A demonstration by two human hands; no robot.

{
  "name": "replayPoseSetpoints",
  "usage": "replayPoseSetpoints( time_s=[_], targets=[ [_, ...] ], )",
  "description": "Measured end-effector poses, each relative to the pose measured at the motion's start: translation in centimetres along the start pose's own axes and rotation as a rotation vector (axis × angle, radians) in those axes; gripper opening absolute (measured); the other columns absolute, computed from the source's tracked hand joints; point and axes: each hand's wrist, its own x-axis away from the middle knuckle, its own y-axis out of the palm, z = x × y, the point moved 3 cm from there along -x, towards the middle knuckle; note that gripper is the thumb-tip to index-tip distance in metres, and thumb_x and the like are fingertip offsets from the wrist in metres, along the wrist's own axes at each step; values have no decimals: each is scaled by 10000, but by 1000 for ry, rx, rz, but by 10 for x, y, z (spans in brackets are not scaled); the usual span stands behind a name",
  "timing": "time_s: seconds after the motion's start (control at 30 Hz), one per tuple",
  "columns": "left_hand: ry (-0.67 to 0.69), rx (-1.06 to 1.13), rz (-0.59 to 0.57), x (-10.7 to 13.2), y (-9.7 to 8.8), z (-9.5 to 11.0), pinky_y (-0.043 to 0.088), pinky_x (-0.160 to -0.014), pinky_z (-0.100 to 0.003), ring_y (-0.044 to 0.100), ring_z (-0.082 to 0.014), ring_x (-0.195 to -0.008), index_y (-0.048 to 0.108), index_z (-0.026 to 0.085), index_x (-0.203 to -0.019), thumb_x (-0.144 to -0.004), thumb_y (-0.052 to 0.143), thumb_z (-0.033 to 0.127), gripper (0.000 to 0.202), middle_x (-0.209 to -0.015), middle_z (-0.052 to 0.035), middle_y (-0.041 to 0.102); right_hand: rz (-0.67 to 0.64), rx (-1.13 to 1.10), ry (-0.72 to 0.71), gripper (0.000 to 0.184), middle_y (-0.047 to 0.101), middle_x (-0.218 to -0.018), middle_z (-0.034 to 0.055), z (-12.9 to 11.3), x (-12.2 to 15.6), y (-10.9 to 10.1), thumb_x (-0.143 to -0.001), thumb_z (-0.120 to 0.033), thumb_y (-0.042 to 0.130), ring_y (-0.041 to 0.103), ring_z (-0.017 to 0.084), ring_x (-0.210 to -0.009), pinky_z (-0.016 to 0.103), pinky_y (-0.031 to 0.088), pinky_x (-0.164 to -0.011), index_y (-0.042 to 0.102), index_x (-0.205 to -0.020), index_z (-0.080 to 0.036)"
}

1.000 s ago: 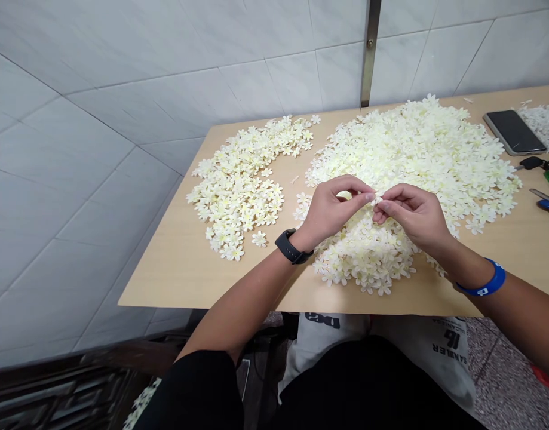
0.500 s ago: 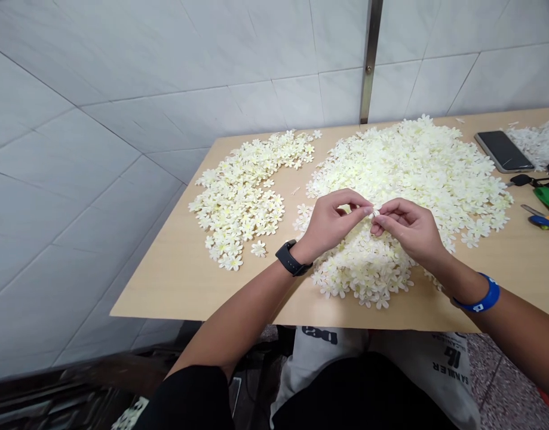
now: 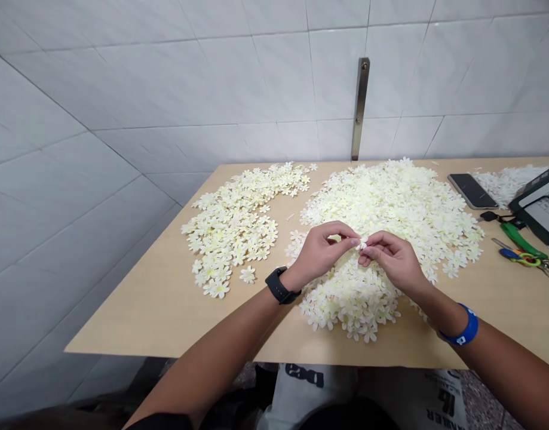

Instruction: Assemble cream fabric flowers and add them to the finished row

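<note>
Between the fingertips of both hands is a small white artificial flower [image 3: 362, 242], partly covered by the fingers. My left hand [image 3: 323, 251], with a black watch at its wrist, pinches it from the left. From the right, my right hand [image 3: 393, 260] pinches it too, a blue wristband further down that arm. Both hands are just over a large heap of loose white flowers [image 3: 404, 203], which spreads behind and in front of them. Left of the hands lies a smaller pile of cream flowers with yellow centres [image 3: 233, 227], and a single flower [image 3: 247, 275] sits apart beside it.
The wooden table [image 3: 158, 322] meets a tiled wall with a metal strip [image 3: 360, 110]. At the right are a phone [image 3: 472, 190], a pile of small white pieces [image 3: 498, 184], green-handled cutters [image 3: 520, 240], a blue-and-yellow tool [image 3: 518, 257] and a dark box [image 3: 540, 206].
The camera view has tilted up, so the table sits lower and the dark box shows more at the right. Both hands keep pinching the flower at nearly the same spot over the heap.
</note>
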Motion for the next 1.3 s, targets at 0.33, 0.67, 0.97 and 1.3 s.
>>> replayPoseSetpoints(
  time_s=[0.33, 0.67, 0.97, 1.3],
  targets=[
    [-3, -5, -1, 0, 0, -3, 537, -647, -278, 694, -196, -832, 778, 195, -810, -854, 779, 364, 175, -863, -85, 756, 16, 3, 29, 318, 714, -646, 15, 2, 2, 2, -732, -466, 870, 721, 196, -621, 337, 623, -633, 667, -768, -224],
    [38, -88, -16, 3, 4, -5, 511, -649, -263, 682, -175, -811, 754, 193, -810, -897, 732, 383, 210, -856, -73, 749, 14, 56, -11, 280, 690, -654, 11, 2, 1, -1, -797, -459, 823, 681, 179, -620, 307, 566, -610, 677, -777, -221],
    [-188, 65, -49, 1, 3, -7, 496, -547, -205, 626, -116, -647, 790, 148, -843, -828, 785, 382, 235, -796, -65, 758, -19, 93, -21, 271, 700, -666, 18, 6, -1, -5, -862, -459, 761, 677, 169, -633, 302, 562, -624, 698, -817, -199],
    [-202, 32, -94, 1, 2, -2, 576, -596, -182, 709, -128, -723, 740, 129, -838, -889, 690, 286, 172, -753, -51, 738, -16, 94, -11, 270, 715, -649, 22, 5, -3, -9, -816, -454, 796, 673, 174, -620, 312, 557, -636, 711, -811, -198]
  ],
)
